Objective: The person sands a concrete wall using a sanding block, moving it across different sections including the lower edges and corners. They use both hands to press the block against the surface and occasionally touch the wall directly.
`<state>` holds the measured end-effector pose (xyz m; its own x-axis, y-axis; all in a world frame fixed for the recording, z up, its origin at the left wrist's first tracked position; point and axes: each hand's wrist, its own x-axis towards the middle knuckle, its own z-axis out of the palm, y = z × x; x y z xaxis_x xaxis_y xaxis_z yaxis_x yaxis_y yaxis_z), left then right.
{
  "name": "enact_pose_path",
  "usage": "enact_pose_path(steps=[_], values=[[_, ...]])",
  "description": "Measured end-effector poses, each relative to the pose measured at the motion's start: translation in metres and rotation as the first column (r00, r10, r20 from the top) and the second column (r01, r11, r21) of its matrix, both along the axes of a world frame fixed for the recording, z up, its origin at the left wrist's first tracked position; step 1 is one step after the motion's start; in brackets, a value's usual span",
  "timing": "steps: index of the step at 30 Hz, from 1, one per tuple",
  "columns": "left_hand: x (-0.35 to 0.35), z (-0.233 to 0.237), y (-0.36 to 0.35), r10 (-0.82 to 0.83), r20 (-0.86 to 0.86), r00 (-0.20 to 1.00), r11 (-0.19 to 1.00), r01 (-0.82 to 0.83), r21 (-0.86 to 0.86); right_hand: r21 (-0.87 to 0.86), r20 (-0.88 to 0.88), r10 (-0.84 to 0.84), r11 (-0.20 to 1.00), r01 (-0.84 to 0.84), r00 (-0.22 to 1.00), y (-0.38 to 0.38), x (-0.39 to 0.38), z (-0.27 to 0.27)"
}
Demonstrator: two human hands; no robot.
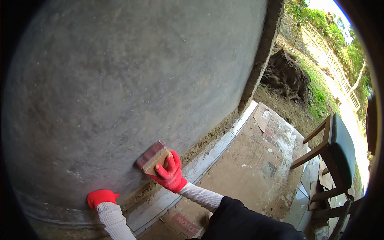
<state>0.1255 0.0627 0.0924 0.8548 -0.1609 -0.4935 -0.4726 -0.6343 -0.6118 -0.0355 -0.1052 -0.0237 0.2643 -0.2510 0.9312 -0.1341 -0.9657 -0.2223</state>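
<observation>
My right hand [172, 175], in a red-coated work glove with a white knit cuff, grips a sanding block [154, 158]. The block has a tan wooden back and a dark red strip along the face toward the wall. It sits against the grey plastered wall [132, 80], low down near the base. To the left, my left hand [103, 198], gloved the same way, rests on the lower wall with its thumb held out to the side. It holds nothing that I can see, and its other fingers are partly hidden.
A rough unplastered strip and a pale tile ledge [192, 166] run along the wall's foot. Dirty flattened cardboard [244, 164] covers the floor. A dark-cushioned chair [340, 152] stands at right. Beyond the wall's edge are a tree stump [286, 76], soil and grass.
</observation>
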Motion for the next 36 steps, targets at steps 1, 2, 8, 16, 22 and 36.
enact_pose_path(steps=[1,2,8,16,22,36], values=[[0.000,0.000,0.000,0.005,0.005,1.000,1.000,-0.005,0.007,0.025,0.110,-0.048,0.999,0.046,0.993,0.000,0.006,0.040],[0.001,0.001,-0.002,0.012,0.009,1.000,1.000,-0.012,0.009,0.048,0.224,-0.094,0.995,0.086,0.970,-0.001,0.012,0.068],[0.001,-0.001,0.000,-0.011,0.017,1.000,1.000,0.010,0.029,-0.028,0.192,-0.106,0.993,0.114,0.976,-0.012,0.012,0.009],[0.005,-0.007,0.003,-0.043,0.031,0.999,0.998,0.041,0.043,0.054,0.172,-0.175,0.984,0.168,0.970,-0.026,0.000,0.078],[0.012,-0.015,0.006,-0.055,0.017,0.998,0.998,0.054,0.038,0.008,0.091,-0.107,0.994,0.107,0.990,-0.036,-0.013,-0.023],[0.006,-0.005,-0.001,-0.055,0.016,0.998,0.998,0.055,-0.006,0.055,0.085,-0.184,0.982,0.180,0.979,-0.051,-0.025,0.001]])
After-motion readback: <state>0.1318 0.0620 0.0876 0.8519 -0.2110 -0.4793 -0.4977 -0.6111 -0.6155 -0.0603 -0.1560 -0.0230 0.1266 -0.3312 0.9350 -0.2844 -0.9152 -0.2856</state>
